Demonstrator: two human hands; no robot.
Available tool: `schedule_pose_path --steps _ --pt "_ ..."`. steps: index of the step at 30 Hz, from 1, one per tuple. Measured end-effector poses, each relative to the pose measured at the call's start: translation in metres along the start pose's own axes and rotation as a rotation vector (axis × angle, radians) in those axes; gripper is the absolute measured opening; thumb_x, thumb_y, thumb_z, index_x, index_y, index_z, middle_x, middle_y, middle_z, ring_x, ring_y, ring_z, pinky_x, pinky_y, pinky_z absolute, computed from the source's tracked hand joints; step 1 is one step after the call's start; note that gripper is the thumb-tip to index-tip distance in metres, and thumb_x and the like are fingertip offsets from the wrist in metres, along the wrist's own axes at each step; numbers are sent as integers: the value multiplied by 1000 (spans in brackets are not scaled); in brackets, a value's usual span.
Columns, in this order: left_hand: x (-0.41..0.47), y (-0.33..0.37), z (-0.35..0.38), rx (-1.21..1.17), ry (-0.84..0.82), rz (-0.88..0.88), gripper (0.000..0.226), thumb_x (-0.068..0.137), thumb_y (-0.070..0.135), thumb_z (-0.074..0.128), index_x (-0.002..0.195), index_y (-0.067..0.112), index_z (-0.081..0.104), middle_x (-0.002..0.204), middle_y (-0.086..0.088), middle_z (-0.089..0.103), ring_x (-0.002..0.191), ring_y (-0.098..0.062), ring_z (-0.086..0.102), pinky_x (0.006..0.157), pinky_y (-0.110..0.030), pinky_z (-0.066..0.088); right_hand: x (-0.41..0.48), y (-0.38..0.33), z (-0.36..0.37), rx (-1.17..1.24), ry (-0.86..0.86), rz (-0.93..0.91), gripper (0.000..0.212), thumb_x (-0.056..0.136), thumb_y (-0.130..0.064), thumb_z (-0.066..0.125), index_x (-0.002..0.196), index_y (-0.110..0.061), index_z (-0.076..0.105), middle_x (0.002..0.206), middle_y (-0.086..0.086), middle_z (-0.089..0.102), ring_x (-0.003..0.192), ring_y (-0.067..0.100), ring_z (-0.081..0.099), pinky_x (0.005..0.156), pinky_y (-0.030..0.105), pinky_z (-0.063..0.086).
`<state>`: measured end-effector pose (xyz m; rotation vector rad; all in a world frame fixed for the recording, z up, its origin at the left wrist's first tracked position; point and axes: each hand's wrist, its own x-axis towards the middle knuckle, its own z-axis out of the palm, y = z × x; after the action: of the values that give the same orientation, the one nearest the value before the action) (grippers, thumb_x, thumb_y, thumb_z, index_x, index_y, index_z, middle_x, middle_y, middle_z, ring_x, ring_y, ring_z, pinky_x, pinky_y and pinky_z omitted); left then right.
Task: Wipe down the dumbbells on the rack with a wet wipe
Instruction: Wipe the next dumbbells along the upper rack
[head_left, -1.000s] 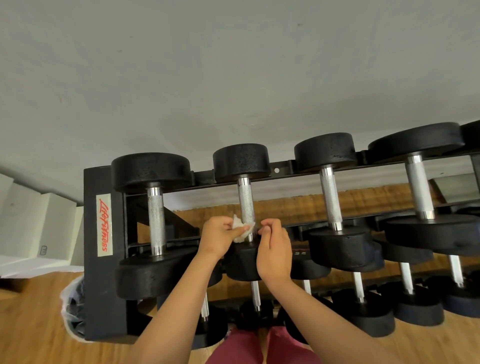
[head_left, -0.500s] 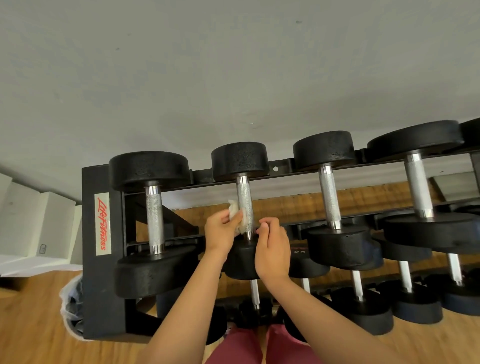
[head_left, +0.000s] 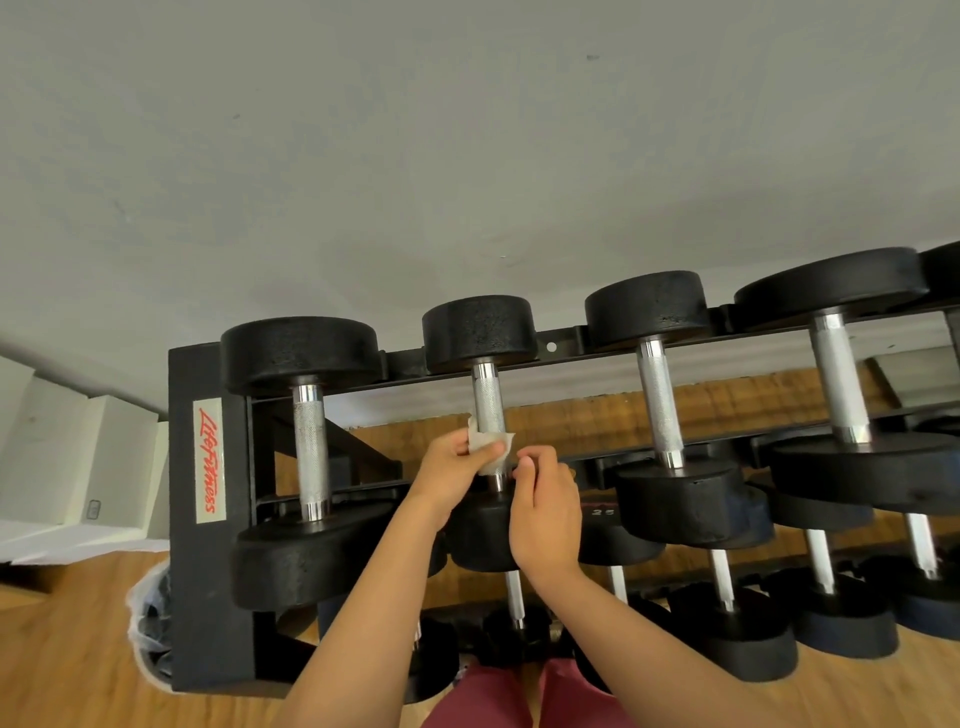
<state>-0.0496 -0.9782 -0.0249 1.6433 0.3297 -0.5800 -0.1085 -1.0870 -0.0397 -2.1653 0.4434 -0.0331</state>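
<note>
The left hand (head_left: 457, 470) pinches the wet wipe (head_left: 491, 448) against the low end of the second dumbbell (head_left: 485, 400) handle on the rack (head_left: 208, 571) — a touch higher up the bar than a second ago, with the wipe now wrapped further round it. The right hand (head_left: 545, 512) sits just beside, fingers curled; whether it touches the wipe cannot be told. The handle stroke looks barely begun — the upper knurl and the other dumbbells likely remain.

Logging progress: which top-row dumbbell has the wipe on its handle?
The second dumbbell from the labelled end: the left hand holds the wipe on its handle; others bare.
</note>
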Motion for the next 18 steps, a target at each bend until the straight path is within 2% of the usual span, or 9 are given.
schedule_pose_path --steps 3,5,6,9,11,13,16,18 --pt "5 0 8 -34 73 6 26 90 23 67 114 12 68 106 -4 71 101 -16 66 84 -25 52 -1 -1 -1 -4 -1 -1 38 95 -44 24 106 -24 55 94 -8 59 91 9 51 75 25 41" --pt "5 -2 15 6 222 75 8 90 25 68 96 20 70 96 -2 73 91 -14 67 79 -25 54 -1 -1 -2 -8 -2 2 36 95 -43 25 105 -24 54 93 -9 57 90 8 50 75 24 39" --pt "4 -3 19 46 315 118 6 90 26 67 87 21 70 88 -1 72 82 -11 66 73 -23 53 -1 -2 -2 -11 -3 3 33 96 -41 27 105 -25 54 92 -9 56 89 8 49 75 25 39" --pt "1 -6 23 136 531 223 23 93 25 64 73 14 68 68 3 64 63 -7 57 60 -18 45 -1 -2 -3 -26 -13 5 25 100 -36 32 103 -25 54 91 -11 54 89 7 48 77 25 39" --pt "1 -4 23 121 548 236 20 95 23 62 76 16 68 69 7 63 66 -5 58 62 -20 46 -1 -3 -4 -31 -19 5 25 100 -35 33 103 -25 55 92 -11 55 89 7 48 77 24 37" --pt "7 1 26 47 482 218 11 95 23 62 88 17 69 81 5 68 77 -7 63 70 -24 51 -1 -4 -4 -25 -17 -2 29 98 -37 30 102 -24 55 91 -11 56 88 6 48 78 24 38" --pt "16 10 35 -61 391 127 25 94 25 63 114 11 68 102 -1 67 94 -15 62 79 -27 52 -1 -5 -2 -29 -8 -3 34 96 -41 27 101 -24 56 91 -11 57 89 7 50 80 26 43" --pt "18 9 39 -107 460 110 18 93 26 64 104 14 71 95 2 67 90 -12 62 76 -24 50 -2 -4 -3 -31 -1 -2 35 96 -42 26 101 -25 56 91 -11 57 89 7 51 80 27 45"
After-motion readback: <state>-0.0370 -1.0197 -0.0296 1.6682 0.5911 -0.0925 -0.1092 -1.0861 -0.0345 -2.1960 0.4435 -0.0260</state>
